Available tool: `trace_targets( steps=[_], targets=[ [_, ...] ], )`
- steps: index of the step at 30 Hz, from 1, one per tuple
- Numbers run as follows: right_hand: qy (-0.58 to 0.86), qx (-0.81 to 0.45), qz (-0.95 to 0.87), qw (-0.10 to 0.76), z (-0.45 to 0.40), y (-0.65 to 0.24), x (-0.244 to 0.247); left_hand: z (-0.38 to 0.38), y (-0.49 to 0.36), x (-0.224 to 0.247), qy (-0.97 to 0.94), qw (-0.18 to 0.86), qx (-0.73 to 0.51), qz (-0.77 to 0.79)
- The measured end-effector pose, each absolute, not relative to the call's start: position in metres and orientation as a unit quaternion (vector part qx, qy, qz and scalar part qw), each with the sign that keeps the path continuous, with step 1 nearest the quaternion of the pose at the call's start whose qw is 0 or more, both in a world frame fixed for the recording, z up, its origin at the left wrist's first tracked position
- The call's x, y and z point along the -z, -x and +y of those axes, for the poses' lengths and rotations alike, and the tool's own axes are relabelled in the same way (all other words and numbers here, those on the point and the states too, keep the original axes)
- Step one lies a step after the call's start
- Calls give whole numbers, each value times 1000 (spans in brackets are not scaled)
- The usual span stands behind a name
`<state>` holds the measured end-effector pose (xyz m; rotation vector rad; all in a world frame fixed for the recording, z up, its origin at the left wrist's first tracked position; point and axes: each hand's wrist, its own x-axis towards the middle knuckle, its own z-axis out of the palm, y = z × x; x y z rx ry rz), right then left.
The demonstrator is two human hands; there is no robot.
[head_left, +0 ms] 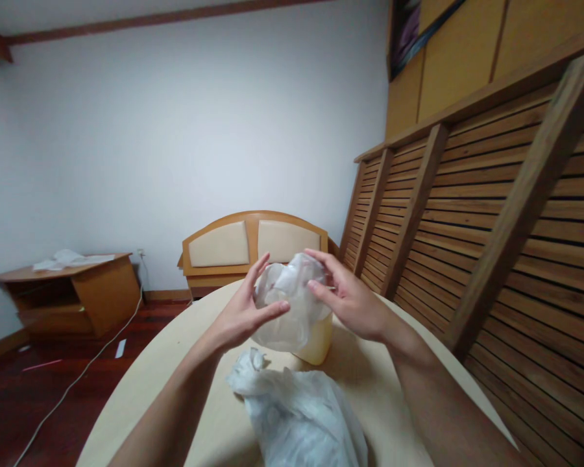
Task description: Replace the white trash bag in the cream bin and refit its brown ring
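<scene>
A crumpled, see-through plastic bag (289, 311) is held up between my two hands above the round table. My left hand (248, 308) has its thumb across the front of the bag and its other fingers along the left side, loosely around it. On the upper right, my right hand (350, 298) grips the bag between thumb and fingers. Partly hidden behind the bag, a pale yellow container (318, 344) stands on the table. Nearer to me lies a whitish plastic bag (302, 415), bunched at its top left; its contents cannot be made out.
The round cream table (150, 383) fills the lower middle. Behind it stands a padded headboard (219, 243). A slatted wooden frame (418, 220) leans along the right. At left, a low cabinet (102, 298) carries white sheets, and a cable (85, 370) crosses the floor.
</scene>
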<state>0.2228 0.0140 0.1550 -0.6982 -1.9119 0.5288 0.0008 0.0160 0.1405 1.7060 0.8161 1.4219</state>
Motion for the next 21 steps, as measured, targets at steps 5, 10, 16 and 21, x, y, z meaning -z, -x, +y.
trace_targets(
  steps=[5, 10, 16, 21],
  targets=[
    [166, -279, -860, 393, 6, -202, -147, 19, -9, -139, -650, 336, -587, 345],
    [229, -131, -833, 486, 20, -215, -148, 20, 8, -150, -550, 357, -698, 287],
    [263, -53, -869, 416, 48, -207, -126, 6, 16, -158, -547, 468, -665, 198],
    [289, -142, -819, 474, 57, -215, -131, 27, 31, -158, -558, 311, -691, 337]
  ],
)
